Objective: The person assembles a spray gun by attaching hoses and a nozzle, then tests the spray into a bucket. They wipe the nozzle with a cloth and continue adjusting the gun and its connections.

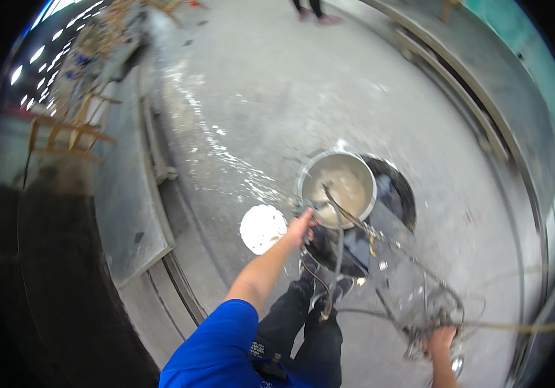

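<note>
My left hand point(301, 227) is closed around a grey spray-gun-like handle point(308, 207) at the near left rim of a round bucket point(303, 180). A thin hose point(317, 278) hangs below that hand. Cloudy beige liquid point(337, 187) fills part of the bucket, and a dark suction hose point(345, 215) dips into it. At the lower right, my right hand point(442, 339) is closed on a metal pump-like apparatus point(416, 335) with several hoses attached. My fingers hide the exact part it grips, and motion blurs the apparatus.
A white round lid-like disc point(263, 229) lies left of the bucket. A black round tub point(399, 187) is beside and beneath it. Long grey platforms point(129, 194) line both sides. A wooden frame point(71, 139) stands at left; another person's feet point(328, 21) are far ahead. A yellowish hose point(516, 328) runs right.
</note>
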`<act>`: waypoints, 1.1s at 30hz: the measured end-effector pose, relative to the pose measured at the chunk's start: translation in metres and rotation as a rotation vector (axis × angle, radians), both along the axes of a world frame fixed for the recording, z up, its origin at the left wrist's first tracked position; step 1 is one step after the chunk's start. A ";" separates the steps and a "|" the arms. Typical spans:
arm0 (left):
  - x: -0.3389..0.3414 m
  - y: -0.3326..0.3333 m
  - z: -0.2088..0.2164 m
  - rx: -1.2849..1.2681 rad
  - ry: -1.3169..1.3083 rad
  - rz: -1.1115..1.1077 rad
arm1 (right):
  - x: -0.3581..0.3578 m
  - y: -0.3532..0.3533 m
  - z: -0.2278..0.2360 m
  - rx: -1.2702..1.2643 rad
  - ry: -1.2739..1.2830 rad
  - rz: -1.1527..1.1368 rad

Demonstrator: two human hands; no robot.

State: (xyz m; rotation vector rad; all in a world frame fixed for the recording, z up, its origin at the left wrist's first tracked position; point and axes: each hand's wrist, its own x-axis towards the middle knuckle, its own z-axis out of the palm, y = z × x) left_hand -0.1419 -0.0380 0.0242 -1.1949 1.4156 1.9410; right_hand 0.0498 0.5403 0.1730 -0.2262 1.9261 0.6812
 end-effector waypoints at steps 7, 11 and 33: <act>0.001 0.005 0.027 0.108 -0.024 0.036 | 0.021 0.021 -0.035 0.125 0.019 0.048; 0.001 0.005 0.037 0.099 -0.009 0.056 | 0.032 0.033 -0.053 0.077 0.061 0.007; 0.012 -0.006 0.052 0.128 0.088 0.013 | 0.033 0.016 -0.025 0.006 0.321 -0.010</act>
